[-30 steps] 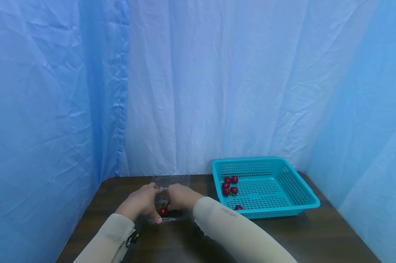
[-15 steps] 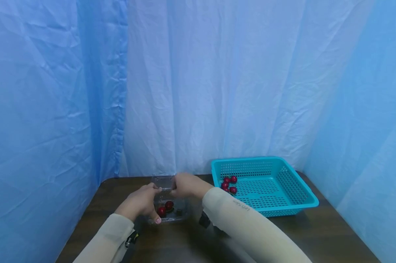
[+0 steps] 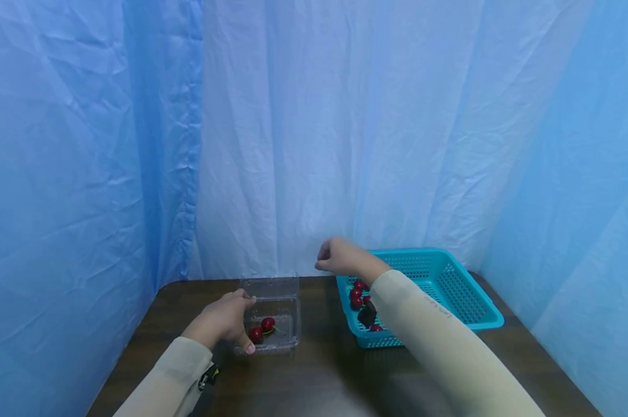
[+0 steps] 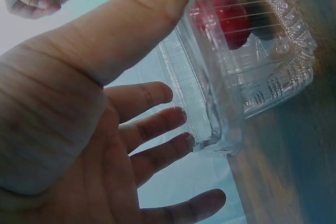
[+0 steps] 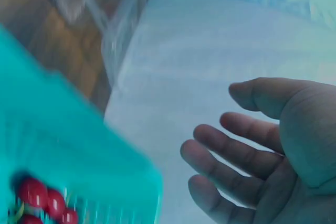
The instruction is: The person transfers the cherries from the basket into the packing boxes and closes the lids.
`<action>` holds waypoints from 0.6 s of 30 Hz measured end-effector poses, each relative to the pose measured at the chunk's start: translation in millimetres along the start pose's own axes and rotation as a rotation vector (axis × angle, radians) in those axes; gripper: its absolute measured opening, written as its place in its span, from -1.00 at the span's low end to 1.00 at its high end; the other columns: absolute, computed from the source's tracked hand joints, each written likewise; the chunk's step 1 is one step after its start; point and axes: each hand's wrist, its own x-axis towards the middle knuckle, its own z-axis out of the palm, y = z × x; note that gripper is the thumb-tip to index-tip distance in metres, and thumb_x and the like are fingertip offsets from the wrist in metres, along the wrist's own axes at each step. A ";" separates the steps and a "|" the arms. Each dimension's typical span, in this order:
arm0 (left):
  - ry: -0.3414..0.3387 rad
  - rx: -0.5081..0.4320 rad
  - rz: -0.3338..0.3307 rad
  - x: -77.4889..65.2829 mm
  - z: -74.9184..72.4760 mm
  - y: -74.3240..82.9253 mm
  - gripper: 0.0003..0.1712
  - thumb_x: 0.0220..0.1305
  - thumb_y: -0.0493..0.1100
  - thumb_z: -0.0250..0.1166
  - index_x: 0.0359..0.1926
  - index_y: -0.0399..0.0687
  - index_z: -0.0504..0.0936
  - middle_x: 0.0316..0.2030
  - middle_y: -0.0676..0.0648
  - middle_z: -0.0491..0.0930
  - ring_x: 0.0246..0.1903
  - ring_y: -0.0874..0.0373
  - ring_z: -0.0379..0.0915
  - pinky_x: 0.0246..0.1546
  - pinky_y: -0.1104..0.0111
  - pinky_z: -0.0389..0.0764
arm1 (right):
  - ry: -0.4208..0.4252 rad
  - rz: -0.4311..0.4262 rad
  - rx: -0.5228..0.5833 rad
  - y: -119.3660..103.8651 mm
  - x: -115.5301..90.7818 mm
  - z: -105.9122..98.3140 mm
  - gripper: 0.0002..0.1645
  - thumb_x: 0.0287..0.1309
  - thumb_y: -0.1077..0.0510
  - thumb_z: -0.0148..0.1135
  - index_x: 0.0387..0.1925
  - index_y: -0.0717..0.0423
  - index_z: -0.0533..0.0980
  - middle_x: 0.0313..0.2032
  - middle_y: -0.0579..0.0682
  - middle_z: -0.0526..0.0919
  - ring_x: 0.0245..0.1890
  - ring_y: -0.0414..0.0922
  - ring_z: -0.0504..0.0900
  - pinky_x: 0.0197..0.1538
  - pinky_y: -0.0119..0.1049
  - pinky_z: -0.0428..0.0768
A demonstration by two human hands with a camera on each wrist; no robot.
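Observation:
A clear plastic clamshell box (image 3: 297,324) stands on the table with its lid (image 3: 272,286) folded back. Two red cherries (image 3: 268,324) lie in its left part. My left hand (image 3: 225,317) holds the box by its left side, thumb at the front edge and fingers at the back. In the left wrist view the fingertips (image 4: 181,116) are right at the plastic wall. My right hand (image 3: 342,256) is raised at the left rim of the turquoise basket (image 3: 462,289), its fingers loosely bent and nothing in them. Several cherries (image 5: 32,192) lie in the basket's left part, some hidden by the right sleeve.
The dark wooden table (image 3: 303,382) carries both box and basket, the basket to the right. Light blue curtains (image 3: 293,145) enclose the back and both sides. Bare tabletop lies between box and basket.
My right hand has left the box, rising and moving right to the basket. A second cherry came into view in the box as that hand withdrew. The left hand has stayed put.

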 end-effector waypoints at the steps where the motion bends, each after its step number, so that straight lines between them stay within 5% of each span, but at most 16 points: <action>1: -0.003 -0.005 -0.004 0.6 -0.4 -0.3 0.42 -0.29 0.13 0.95 0.67 0.05 0.52 0.65 -0.32 0.40 0.60 -0.47 0.36 0.40 -0.47 0.59 | 0.009 0.024 0.004 5.9 -1.2 -5.1 -0.73 0.55 0.00 0.49 0.03 0.09 0.80 0.00 0.06 0.87 -0.06 -0.03 0.81 0.14 -0.04 0.88; 9: 0.014 0.019 0.030 29.1 21.7 -25.9 0.55 -0.46 0.37 0.91 0.69 0.20 0.50 0.67 -0.31 0.38 0.60 -0.51 0.32 0.39 -0.53 0.55 | 0.028 0.111 0.000 53.4 -7.7 -24.5 -0.65 0.55 -0.01 0.48 0.12 0.15 0.78 0.05 0.14 0.86 0.02 0.05 0.83 0.17 0.04 0.88; 13: 0.000 0.008 -0.001 17.0 12.0 -12.9 0.54 -0.44 0.25 0.95 0.69 0.13 0.50 0.70 -0.33 0.33 0.65 -0.51 0.27 0.42 -0.53 0.52 | 0.019 0.122 0.002 72.9 -12.4 -24.9 -0.67 0.55 0.00 0.46 0.08 0.17 0.80 -0.03 0.14 0.88 -0.09 0.01 0.83 0.08 0.00 0.89; 18: 0.007 0.014 -0.001 0.6 1.4 -0.5 0.43 -0.30 0.14 0.95 0.67 0.03 0.52 0.68 -0.36 0.35 0.63 -0.49 0.30 0.43 -0.48 0.56 | 0.014 0.132 0.010 91.7 -15.7 -23.6 -0.74 0.56 0.03 0.44 -0.24 0.10 0.82 -0.40 -0.03 0.75 -0.38 -0.09 0.63 -0.21 -0.14 0.76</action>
